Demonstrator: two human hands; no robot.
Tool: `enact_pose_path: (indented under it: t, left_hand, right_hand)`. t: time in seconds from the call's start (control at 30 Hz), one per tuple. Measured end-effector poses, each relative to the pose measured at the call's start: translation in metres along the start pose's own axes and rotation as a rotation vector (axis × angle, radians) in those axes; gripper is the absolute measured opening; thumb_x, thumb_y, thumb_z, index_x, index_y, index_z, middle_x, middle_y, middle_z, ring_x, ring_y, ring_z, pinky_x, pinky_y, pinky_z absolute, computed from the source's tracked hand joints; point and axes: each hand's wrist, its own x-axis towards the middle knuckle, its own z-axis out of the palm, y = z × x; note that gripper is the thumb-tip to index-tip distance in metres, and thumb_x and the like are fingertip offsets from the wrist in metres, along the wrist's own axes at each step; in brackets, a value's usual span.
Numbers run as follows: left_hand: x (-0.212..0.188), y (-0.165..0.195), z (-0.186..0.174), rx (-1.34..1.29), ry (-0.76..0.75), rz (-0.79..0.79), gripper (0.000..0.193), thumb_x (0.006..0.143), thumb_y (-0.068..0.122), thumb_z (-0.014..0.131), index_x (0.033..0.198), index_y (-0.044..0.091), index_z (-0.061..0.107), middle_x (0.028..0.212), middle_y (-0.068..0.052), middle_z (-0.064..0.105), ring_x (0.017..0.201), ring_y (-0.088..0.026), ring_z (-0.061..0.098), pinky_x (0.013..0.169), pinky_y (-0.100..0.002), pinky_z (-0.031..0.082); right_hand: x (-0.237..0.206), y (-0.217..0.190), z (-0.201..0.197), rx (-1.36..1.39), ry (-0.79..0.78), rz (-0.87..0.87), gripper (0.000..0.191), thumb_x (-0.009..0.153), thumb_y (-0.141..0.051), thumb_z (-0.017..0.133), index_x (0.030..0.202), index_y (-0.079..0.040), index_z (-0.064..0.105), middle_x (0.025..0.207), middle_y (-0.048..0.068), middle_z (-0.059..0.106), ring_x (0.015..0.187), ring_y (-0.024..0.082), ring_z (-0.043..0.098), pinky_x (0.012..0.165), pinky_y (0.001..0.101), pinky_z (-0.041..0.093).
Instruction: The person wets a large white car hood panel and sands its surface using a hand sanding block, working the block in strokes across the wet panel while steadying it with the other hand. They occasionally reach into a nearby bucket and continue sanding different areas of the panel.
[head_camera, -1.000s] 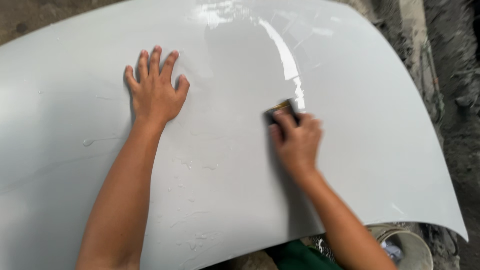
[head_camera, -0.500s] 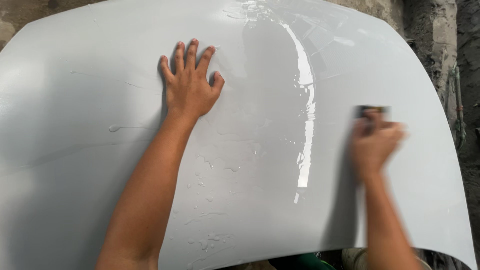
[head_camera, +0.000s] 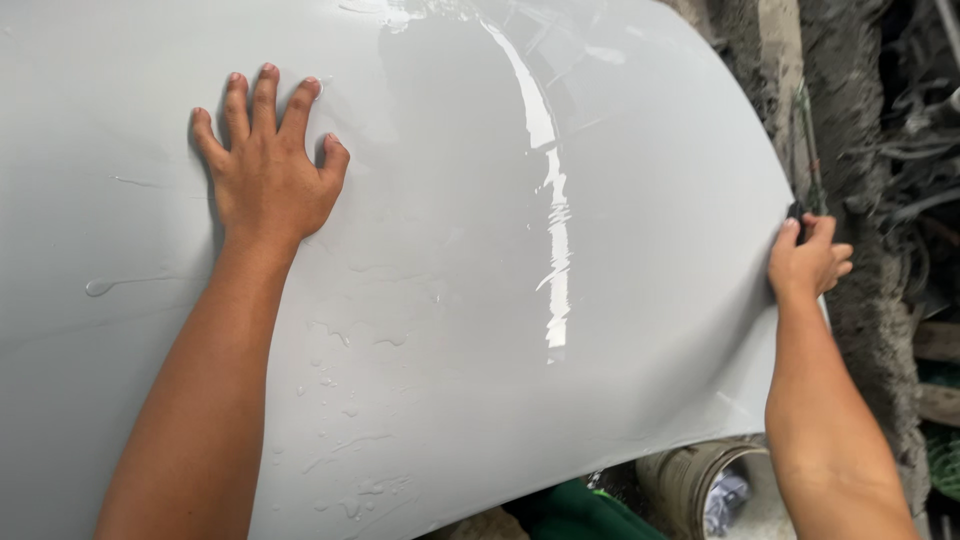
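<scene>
A large, wet, pale grey car body panel (head_camera: 450, 300) fills most of the head view, with water streaks and a bright glare stripe down its middle. My left hand (head_camera: 268, 170) lies flat on the panel's upper left, fingers spread, holding nothing. My right hand (head_camera: 808, 258) is at the panel's right edge, fingers closed on a small dark sanding block (head_camera: 797, 213) that is mostly hidden behind the fingers.
A round bucket (head_camera: 715, 485) stands below the panel's lower right corner, beside a green cloth (head_camera: 575, 510). Rough dirty ground and dark debris (head_camera: 880, 130) run along the right side beyond the panel edge.
My right hand has slid with the block from the panel's middle out to its right edge. My left hand stays pressed flat on the panel.
</scene>
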Motion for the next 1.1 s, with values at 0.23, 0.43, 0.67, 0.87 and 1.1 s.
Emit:
enact_pose_path:
  t: [0.23, 0.43, 0.67, 0.87, 1.1]
  left_hand:
    - [0.001, 0.003, -0.008, -0.046, -0.019, -0.013, 0.06, 0.102, 0.042, 0.042, 0.158, 0.021, 0.046, 0.165, -0.013, 0.037, 0.152, -0.036, 0.024, 0.116, -0.068, 0.012]
    - [0.0, 0.0, -0.009, -0.081, -0.036, 0.028, 0.061, 0.103, 0.042, 0.043, 0.16, 0.02, 0.045, 0.166, -0.016, 0.035, 0.154, -0.037, 0.022, 0.117, -0.068, 0.009]
    - [-0.01, -0.003, -0.004, -0.105, -0.034, 0.044, 0.056, 0.107, 0.037, 0.042, 0.158, 0.013, 0.045, 0.166, -0.022, 0.033, 0.159, -0.041, 0.02, 0.121, -0.069, 0.007]
    - [-0.004, 0.003, -0.013, -0.109, -0.029, 0.02, 0.06, 0.104, 0.037, 0.044, 0.159, 0.014, 0.046, 0.169, -0.02, 0.033, 0.158, -0.039, 0.02, 0.12, -0.068, 0.006]
    - [-0.004, 0.024, -0.035, -0.173, -0.079, -0.034, 0.058, 0.099, 0.034, 0.048, 0.153, 0.012, 0.048, 0.164, -0.021, 0.034, 0.151, -0.041, 0.025, 0.106, -0.07, 0.026]
  right_hand:
    - [-0.201, -0.12, -0.029, 0.27, -0.006, -0.71, 0.04, 0.103, -0.009, 0.065, 0.142, -0.015, 0.063, 0.092, 0.012, 0.067, 0.092, 0.033, 0.057, 0.094, 0.0542, 0.041]
    - [-0.241, -0.112, -0.016, 0.331, -0.04, -0.696, 0.035, 0.086, -0.019, 0.076, 0.121, -0.018, 0.072, 0.111, 0.023, 0.062, 0.108, 0.038, 0.052, 0.094, 0.0527, 0.04]
    - [-0.023, 0.054, -0.024, 0.099, 0.0, -0.123, 0.033, 0.11, -0.036, 0.063, 0.138, -0.018, 0.061, 0.125, 0.02, 0.044, 0.114, 0.038, 0.038, 0.101, 0.0545, 0.036]
    - [-0.182, -0.049, -0.038, 0.279, 0.061, -0.569, 0.035, 0.1, -0.009, 0.064, 0.135, -0.012, 0.067, 0.093, 0.014, 0.065, 0.091, 0.031, 0.057, 0.087, 0.0499, 0.04]
    - [-0.224, -0.051, -0.044, 0.336, 0.002, -0.6, 0.026, 0.088, -0.01, 0.074, 0.113, -0.016, 0.07, 0.107, 0.012, 0.07, 0.101, 0.033, 0.061, 0.091, 0.0502, 0.043]
